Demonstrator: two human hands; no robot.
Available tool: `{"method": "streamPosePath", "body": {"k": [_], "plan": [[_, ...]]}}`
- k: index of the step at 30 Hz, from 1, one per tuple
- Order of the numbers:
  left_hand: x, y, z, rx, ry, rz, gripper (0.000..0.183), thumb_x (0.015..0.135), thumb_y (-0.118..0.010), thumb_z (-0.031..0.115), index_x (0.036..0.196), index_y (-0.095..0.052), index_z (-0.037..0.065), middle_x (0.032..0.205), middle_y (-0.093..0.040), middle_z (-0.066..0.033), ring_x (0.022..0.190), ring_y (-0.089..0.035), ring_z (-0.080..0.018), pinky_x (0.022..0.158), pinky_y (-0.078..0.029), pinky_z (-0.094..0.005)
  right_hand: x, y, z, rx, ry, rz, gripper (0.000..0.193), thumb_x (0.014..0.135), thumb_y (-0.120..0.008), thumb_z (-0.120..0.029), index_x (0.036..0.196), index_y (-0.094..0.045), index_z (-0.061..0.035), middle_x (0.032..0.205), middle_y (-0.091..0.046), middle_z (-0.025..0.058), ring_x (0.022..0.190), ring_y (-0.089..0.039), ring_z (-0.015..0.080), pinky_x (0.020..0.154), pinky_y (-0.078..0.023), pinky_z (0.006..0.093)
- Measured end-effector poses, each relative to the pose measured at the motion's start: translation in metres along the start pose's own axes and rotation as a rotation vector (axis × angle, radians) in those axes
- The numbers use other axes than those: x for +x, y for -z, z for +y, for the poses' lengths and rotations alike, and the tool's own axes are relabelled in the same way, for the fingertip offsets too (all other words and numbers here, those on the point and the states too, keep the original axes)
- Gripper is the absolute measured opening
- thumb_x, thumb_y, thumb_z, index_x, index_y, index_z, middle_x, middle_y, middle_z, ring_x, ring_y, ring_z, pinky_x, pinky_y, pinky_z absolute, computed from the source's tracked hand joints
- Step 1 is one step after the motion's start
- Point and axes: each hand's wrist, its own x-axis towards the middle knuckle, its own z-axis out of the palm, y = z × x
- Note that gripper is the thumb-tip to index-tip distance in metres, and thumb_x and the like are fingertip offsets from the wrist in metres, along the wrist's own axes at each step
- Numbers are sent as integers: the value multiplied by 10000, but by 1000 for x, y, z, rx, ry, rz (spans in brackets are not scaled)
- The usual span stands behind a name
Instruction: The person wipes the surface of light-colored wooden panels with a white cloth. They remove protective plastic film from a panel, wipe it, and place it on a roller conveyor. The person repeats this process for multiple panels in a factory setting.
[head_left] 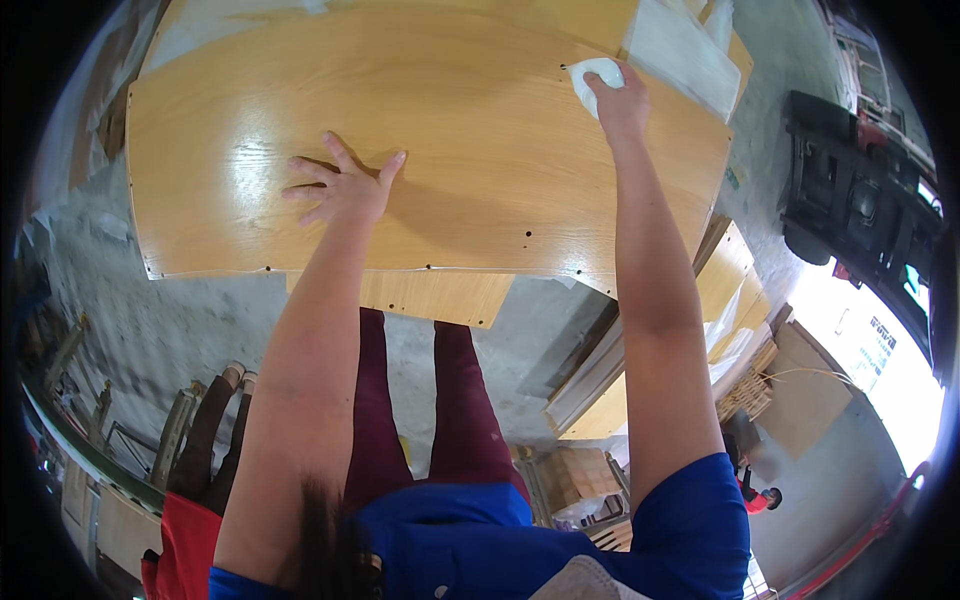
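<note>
A broad, glossy wooden panel point(470, 150) lies flat in front of me, with small dark holes along its near edge. My left hand point(348, 188) rests on its left half, fingers spread wide and nothing held. Out at the far right part of the panel, my right hand point(622, 98) presses a bunched white cloth point(594, 80) against the surface. My right fingers wrap over the cloth and hide part of it. One small hole sits just left of the cloth.
Translucent white wrapping point(690, 60) covers boards beyond the panel's far right. Another wooden board point(440, 295) shows below the near edge. A large black machine point(850, 190) stands to the right. Two other people are about: one in red point(185, 545) at lower left, another point(755, 490) at lower right.
</note>
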Motion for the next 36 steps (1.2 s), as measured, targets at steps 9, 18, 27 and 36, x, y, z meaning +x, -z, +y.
{"method": "streamPosePath", "body": {"k": [9,18,27,36], "plan": [[-1,0,-1,22,8,14,1058,709,-356,839,1471,46,226,1454,151,-316,1276,52,-629,884,-255,-751,-2,-1,-9,-168,18,-2,435,724,-708,-246,1120,-618,-90,1034,-646,104,946,-618,225,796,-511,350],[-4,-3,-1,34,-10,55,1065,696,-325,861,1473,32,226,1452,138,-323,1282,24,-624,871,-286,-741,-15,3,13,-173,16,19,443,725,-742,-243,1107,-621,-54,986,-664,87,871,-629,182,751,-505,317],[-4,-6,-1,46,-17,79,1071,688,-304,872,1470,43,228,1450,130,-329,1281,-4,-625,890,-296,-724,-71,14,38,18,4,-36,417,717,-733,-224,1074,-622,-40,941,-669,141,851,-643,252,720,-510,356],[-3,-9,-4,21,-32,85,1067,695,-304,865,1468,59,225,1447,140,-329,1276,23,-630,906,-269,-734,-141,25,73,-14,2,-83,337,708,-728,-191,977,-640,-9,836,-673,144,775,-649,259,707,-497,349]]}}
